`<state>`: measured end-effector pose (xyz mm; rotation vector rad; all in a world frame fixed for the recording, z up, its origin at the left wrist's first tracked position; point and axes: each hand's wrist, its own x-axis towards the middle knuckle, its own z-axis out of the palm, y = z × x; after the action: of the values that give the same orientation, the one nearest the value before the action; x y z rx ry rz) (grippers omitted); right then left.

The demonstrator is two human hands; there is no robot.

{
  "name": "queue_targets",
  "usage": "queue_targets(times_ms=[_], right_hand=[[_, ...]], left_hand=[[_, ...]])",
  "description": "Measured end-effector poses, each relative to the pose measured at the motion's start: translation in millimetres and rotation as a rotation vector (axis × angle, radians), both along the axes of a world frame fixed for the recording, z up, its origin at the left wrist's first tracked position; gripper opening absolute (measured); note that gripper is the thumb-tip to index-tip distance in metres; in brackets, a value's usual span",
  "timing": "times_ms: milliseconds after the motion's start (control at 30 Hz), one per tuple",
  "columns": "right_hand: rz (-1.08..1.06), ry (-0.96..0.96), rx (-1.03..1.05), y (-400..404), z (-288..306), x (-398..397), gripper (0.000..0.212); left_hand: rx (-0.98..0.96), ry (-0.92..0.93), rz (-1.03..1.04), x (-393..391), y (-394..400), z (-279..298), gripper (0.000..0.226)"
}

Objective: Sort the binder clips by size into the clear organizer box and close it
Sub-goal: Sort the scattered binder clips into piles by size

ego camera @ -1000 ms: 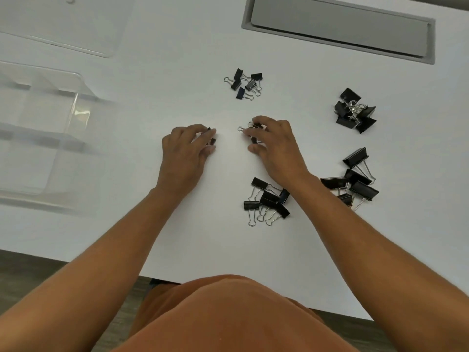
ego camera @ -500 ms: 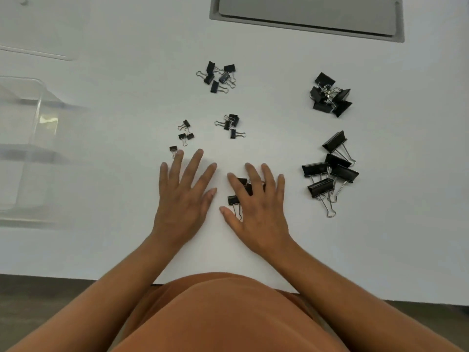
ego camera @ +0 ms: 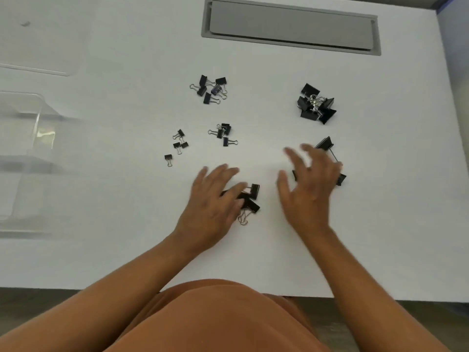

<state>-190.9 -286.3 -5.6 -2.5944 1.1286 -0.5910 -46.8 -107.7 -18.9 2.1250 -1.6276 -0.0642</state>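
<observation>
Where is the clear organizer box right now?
In the head view, the clear organizer box sits at the table's far left edge, left of the smallest clips.

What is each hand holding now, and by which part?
Nothing is plainly held. The left hand rests with spread fingers on a clip pile; the right hand hovers open over the large clips.

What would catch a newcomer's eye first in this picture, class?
Two bare hands spread over a white table: the left hand rests on a clump of medium clips, and the right hand reaches over the large clips. Beyond them lie small black heaps of clips; the clear organizer box waits at far left.
</observation>
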Motion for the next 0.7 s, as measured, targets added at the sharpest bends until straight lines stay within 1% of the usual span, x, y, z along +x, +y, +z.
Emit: queue_targets(times_ms=[67, 133, 200, 267, 333, 467, 567, 633, 700], right_hand=[[-0.132, 0.077, 0.032, -38.9, 1.2, -15.9, 0.054], [-0.107, 0.099, 0.159, -62.1, -2.0, -27.4, 0.059], [-0.029, 0.097, 0.25, -73.3, -5.9, -32.9, 0.053], [0.013, 0.087, 0.257, -74.8, -9.4, -34.5, 0.043], [0.001, 0.056, 0.247, -68.7, -13.0, -35.6, 0.035], [-0.101, 0.011, 0.197, -48.0, -21.5, -40.5, 0.032], [-0.131, -0.037, 0.192, -40.6, -25.3, -39.8, 0.031], [-0.148, -0.113, 0.226, -39.9, -21.4, -36.5, 0.032], [-0.206, -0.215, 0.253, -38.3, -11.4, -36.8, 0.032]], left_hand=[[-0.026, 0.059, -0.158, -12.2, -32.7, 3.9, 0.035], [0.007, 0.077, -0.255, -20.5, -68.6, 5.9, 0.047], [0.099, 0.083, -0.298, -25.5, -102.2, 8.2, 0.063], [0.194, 0.107, -0.338, -27.3, -127.7, 8.4, 0.074], [0.239, 0.123, -0.352, -28.6, -141.2, 6.7, 0.079], [0.204, 0.107, -0.344, -31.9, -135.6, -1.2, 0.079], [0.182, 0.115, -0.323, -31.5, -129.1, -3.7, 0.078], [0.2, 0.124, -0.321, -27.1, -126.1, -0.1, 0.08], [0.226, 0.172, -0.31, -19.0, -120.0, 9.9, 0.076]])
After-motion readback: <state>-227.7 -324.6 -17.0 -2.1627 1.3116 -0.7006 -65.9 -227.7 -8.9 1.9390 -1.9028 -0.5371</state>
